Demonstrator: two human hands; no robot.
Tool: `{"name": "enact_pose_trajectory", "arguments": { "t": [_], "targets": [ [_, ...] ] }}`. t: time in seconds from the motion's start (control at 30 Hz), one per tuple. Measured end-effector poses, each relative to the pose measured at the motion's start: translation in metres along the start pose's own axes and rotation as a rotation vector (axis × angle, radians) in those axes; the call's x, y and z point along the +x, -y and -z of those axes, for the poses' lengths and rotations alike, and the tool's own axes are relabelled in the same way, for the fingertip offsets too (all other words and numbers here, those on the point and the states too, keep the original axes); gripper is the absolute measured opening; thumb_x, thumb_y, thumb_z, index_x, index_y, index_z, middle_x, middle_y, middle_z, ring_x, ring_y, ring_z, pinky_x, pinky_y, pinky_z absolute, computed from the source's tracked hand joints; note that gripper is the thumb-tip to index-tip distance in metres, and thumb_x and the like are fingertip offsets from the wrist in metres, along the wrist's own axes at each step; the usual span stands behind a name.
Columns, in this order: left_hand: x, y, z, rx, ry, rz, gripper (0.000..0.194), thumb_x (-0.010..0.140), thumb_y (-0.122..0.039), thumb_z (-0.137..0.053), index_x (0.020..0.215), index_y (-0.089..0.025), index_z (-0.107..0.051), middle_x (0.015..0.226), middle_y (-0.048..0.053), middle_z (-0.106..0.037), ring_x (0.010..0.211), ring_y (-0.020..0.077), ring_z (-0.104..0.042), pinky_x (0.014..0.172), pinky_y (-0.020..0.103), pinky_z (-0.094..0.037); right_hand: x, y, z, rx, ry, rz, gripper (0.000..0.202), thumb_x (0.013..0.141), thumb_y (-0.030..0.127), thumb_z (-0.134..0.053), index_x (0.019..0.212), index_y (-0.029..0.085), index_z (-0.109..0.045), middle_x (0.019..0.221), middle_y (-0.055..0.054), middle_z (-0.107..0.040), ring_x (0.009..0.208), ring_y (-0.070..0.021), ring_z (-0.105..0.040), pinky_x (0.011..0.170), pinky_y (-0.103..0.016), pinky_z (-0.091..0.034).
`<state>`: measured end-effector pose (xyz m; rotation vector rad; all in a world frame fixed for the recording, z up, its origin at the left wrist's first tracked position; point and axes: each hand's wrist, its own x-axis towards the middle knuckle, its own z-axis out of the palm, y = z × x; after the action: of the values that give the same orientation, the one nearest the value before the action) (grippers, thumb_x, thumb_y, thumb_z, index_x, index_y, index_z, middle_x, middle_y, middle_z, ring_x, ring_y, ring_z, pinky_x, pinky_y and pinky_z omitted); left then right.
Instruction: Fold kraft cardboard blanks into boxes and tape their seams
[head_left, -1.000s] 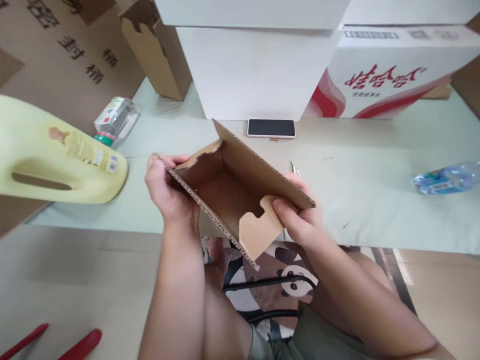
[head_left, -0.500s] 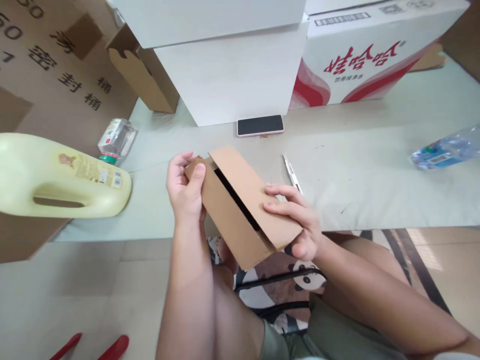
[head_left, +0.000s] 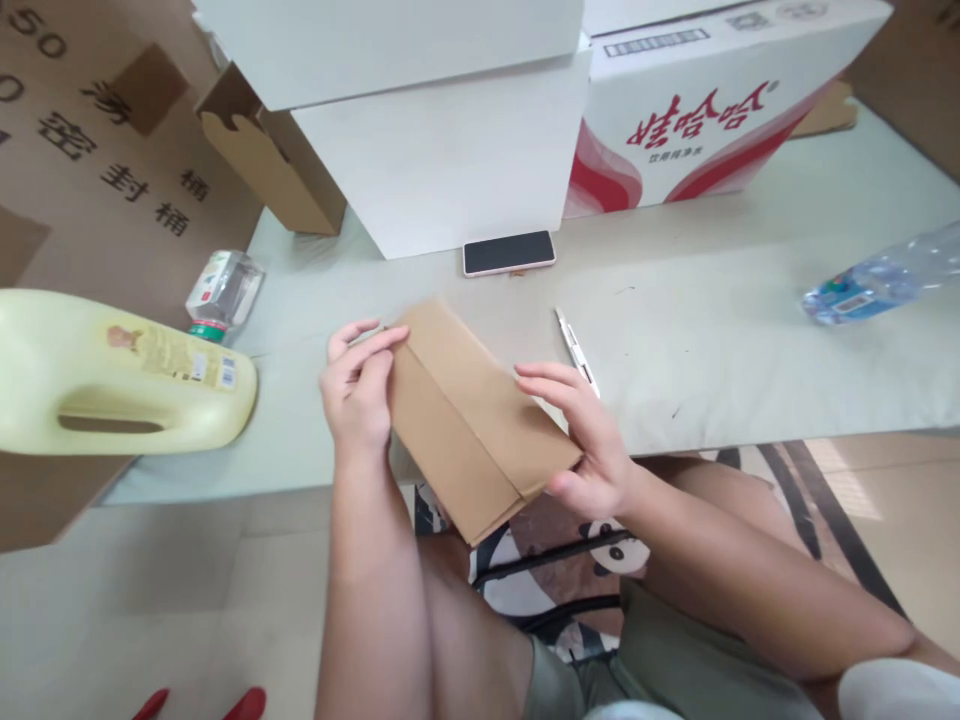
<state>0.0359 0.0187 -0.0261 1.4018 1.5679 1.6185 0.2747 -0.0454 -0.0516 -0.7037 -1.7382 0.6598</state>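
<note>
A small brown cardboard box is held tilted over the table's front edge, its two top flaps lying nearly flush along a thin seam. My left hand grips its upper left end, fingers over the corner and thumb at the side. At the lower right end, my right hand holds the corner, thumb below and fingers spread near the far edge. Just behind my right hand, a white utility knife lies on the table. A phone rests farther back, against a white box.
White cartons stand at the back of the table. On the left are a yellow jug, a clear bottle, an open brown box and a large carton. A water bottle lies at the right.
The dark gap between the box's flaps has closed to a thin seam. My left fingers have moved over the box's top corner. The view has shifted slightly.
</note>
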Motion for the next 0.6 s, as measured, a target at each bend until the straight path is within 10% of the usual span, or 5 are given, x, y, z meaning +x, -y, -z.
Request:
{"name": "enact_pose_trajectory", "arguments": {
  "t": [0.13, 0.37, 0.5, 0.6],
  "targets": [
    [0.003, 0.006, 0.004, -0.081, -0.179, -0.010, 0.023, 0.068, -0.014, -0.061, 0.078, -0.021, -0.081, 0.099, 0.006, -0.069, 0.106, 0.0214, -0.063, 0.105, 0.037, -0.046, -0.001, -0.007, 0.008, 0.001, -0.080, -0.138, 0.050, 0.097, 0.057, -0.048, 0.138, 0.029, -0.053, 0.138, -0.012, -0.058, 0.133, -0.0307, -0.054, 0.112, -0.053, -0.046],
    [0.000, 0.000, -0.011, -0.153, -0.459, 0.014, 0.025, 0.069, -0.013, -0.053, 0.076, -0.018, -0.077, 0.085, 0.003, -0.070, 0.092, 0.0184, -0.064, 0.093, 0.033, -0.049, -0.006, -0.036, 0.009, 0.335, -0.110, -0.859, 0.076, 0.090, 0.075, -0.043, 0.145, 0.023, -0.040, 0.150, -0.019, -0.053, 0.138, -0.0336, -0.052, 0.117, -0.059, -0.039],
    [0.003, -0.009, -0.014, -0.074, -0.520, 0.123, 0.029, 0.068, -0.017, -0.048, 0.080, -0.015, -0.075, 0.093, 0.004, -0.074, 0.098, 0.0193, -0.065, 0.093, 0.032, -0.050, -0.002, -0.035, 0.012, 0.562, -0.090, -0.784, 0.080, 0.090, 0.076, -0.040, 0.148, 0.021, -0.036, 0.152, -0.019, -0.051, 0.138, -0.0332, -0.054, 0.117, -0.057, -0.040],
    [0.012, 0.004, -0.005, -0.067, -0.470, 0.196, 0.033, 0.071, -0.021, -0.049, 0.092, -0.013, -0.074, 0.102, 0.005, -0.075, 0.104, 0.0201, -0.066, 0.095, 0.032, -0.051, -0.004, -0.028, 0.015, 0.446, 0.001, -0.576, 0.078, 0.097, 0.066, -0.044, 0.160, 0.027, -0.021, 0.167, -0.011, -0.033, 0.156, -0.0268, -0.029, 0.130, -0.051, -0.021]
  ]
}}
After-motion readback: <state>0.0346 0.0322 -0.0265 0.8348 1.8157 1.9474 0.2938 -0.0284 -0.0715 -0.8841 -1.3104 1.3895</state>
